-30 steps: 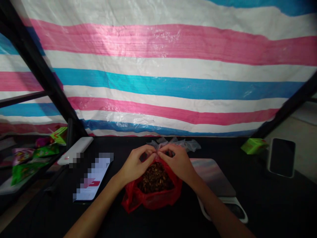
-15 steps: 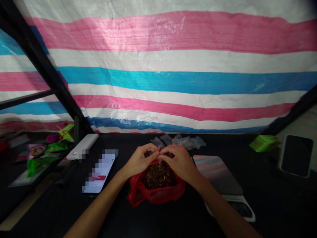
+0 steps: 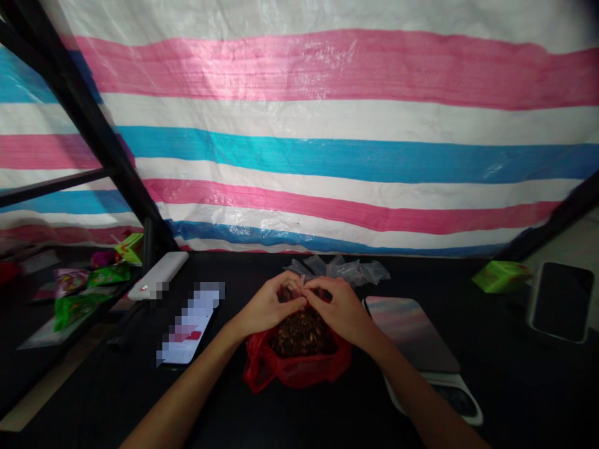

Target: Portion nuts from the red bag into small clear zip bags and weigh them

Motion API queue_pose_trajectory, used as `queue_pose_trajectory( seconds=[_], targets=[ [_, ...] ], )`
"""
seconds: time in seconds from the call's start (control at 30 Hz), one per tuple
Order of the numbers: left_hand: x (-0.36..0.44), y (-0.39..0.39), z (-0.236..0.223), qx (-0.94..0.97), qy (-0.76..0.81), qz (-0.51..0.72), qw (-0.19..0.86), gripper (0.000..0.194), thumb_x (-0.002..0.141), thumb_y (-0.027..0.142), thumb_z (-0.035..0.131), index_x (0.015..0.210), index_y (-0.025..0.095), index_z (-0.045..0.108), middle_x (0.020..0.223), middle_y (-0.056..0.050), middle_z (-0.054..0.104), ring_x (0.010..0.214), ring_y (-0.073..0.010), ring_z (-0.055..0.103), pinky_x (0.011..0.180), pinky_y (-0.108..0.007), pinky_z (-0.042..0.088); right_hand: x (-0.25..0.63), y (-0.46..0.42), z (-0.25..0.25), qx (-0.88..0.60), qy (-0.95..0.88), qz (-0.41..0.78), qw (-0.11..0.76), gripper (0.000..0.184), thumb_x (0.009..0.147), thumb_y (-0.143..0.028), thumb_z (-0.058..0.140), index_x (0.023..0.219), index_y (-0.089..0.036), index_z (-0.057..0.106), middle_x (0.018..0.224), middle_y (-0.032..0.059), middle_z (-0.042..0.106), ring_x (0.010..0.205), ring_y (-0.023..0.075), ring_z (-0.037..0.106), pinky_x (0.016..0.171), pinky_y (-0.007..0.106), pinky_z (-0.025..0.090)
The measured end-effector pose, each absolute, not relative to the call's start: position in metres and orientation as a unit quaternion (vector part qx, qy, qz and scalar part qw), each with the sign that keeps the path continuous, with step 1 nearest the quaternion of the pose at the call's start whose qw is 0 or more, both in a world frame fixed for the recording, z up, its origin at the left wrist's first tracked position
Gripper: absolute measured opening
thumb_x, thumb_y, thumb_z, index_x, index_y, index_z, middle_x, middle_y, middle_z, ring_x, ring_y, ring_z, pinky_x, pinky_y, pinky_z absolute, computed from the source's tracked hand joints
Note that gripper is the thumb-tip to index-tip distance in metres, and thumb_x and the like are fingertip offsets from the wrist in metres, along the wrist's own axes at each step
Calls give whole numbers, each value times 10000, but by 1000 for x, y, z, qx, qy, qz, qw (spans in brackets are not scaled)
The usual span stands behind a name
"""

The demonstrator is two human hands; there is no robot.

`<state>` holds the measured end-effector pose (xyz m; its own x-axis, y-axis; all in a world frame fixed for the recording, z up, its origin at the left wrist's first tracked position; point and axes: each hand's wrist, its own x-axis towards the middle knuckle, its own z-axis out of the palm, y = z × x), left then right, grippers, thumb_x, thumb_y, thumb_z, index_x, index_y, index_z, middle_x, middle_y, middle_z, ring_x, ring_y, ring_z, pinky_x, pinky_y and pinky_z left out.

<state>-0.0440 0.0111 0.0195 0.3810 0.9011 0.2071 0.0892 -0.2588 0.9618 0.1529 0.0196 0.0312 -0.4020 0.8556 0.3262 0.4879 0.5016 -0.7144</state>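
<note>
Above the mouth of a red plastic bag, my left hand and my right hand meet fingertip to fingertip. Both pinch what looks like a small clear plastic bag, mostly covered by the fingers. Dark brown, seed-like pieces fill the open red bag, which sits on the black table between my forearms. Just behind my hands lies a loose group of clear plastic bags.
A scale stands right of the red bag, partly under my right forearm. Left are a phone and a white power strip-like bar. Green packets lie far left. A green box and a dark-screened device stand right.
My fingertips have shifted slightly, still pinched together over the red bag. The clear plastic that showed below them is now less visible. The whole view has tilted a little.
</note>
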Motion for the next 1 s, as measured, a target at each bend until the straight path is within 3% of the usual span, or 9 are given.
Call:
queue_pose_trajectory(
  seconds=[0.2,0.43,0.6,0.7,0.83,1.0],
  targets=[
    [-42,9,20,671,356,422,495,181,911,331,687,962,170,623,873,-20,642,782,-139,588,738,-259,464,151,17,36,-439,-796,232,347,118,876,-181,646,853,-240,745,816,-6,760,757,187,674,807,335,444],
    [-45,9,22,709,386,413,421,129,904,233,589,789,174,578,753,13,583,710,-126,523,691,-242,428,145,10,38,-449,-819,118,336,122,789,-120,630,742,-228,598,788,-6,705,780,202,629,786,354,367],
    [-47,8,32,679,426,462,379,168,908,265,599,771,183,546,734,26,553,693,-119,500,652,-223,406,149,7,45,-454,-809,70,368,112,851,-173,593,763,-238,568,799,14,692,796,216,618,797,372,355],
    [-46,6,34,661,412,493,386,161,937,286,584,815,189,544,744,29,556,683,-114,504,650,-221,415,153,8,47,-468,-784,99,396,95,968,-269,524,937,-238,609,841,20,719,813,222,649,837,386,379],
    [-42,0,36,687,371,482,396,96,892,202,603,811,187,554,792,6,594,750,-135,555,722,-251,456,158,17,43,-473,-751,217,407,294,1034,-385,463,1276,-247,559,894,21,752,891,239,697,857,384,448],
    [-48,-5,44,739,289,423,439,126,777,120,620,755,195,521,904,-41,617,920,-207,592,870,-338,469,163,24,41,-403,-721,339,450,230,964,-337,576,1170,-234,572,994,38,728,934,219,698,853,347,513]
  ],
)
